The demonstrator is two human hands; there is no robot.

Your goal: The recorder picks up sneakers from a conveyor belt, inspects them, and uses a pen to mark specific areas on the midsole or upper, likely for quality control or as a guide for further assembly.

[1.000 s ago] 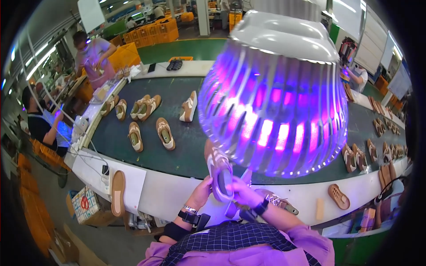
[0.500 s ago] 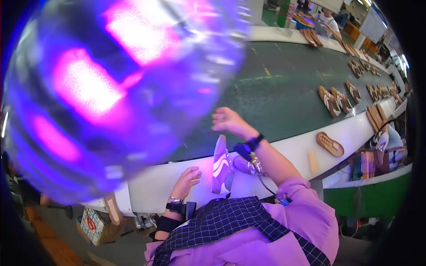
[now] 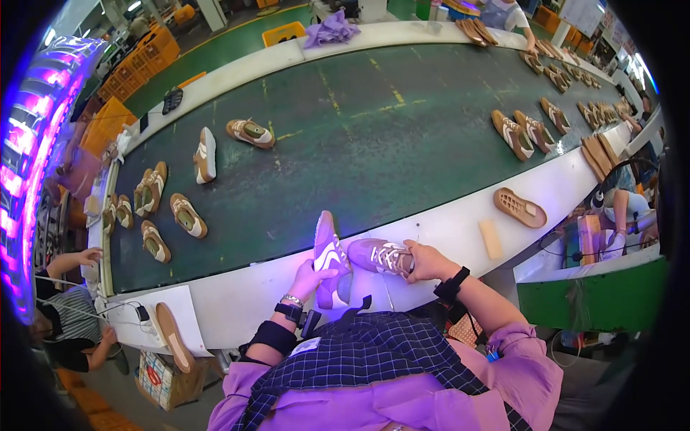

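one pair of sneakers at the white counter (image 3: 460,230). left hand (image 3: 310,276) clamped on upright sneaker (image 3: 329,258); right hand (image 3: 425,260) clamped on lying sneaker (image 3: 377,256). likely light, soft uppers, stiff soles; best held by the sole.

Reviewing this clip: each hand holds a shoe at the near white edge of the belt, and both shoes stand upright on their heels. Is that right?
Not quite. In the head view only the shoe in the left hand, the upright shoe, stands on end; which end is down is hidden. The shoe in the right hand, the second shoe, lies on its side. Both are at the near white edge.
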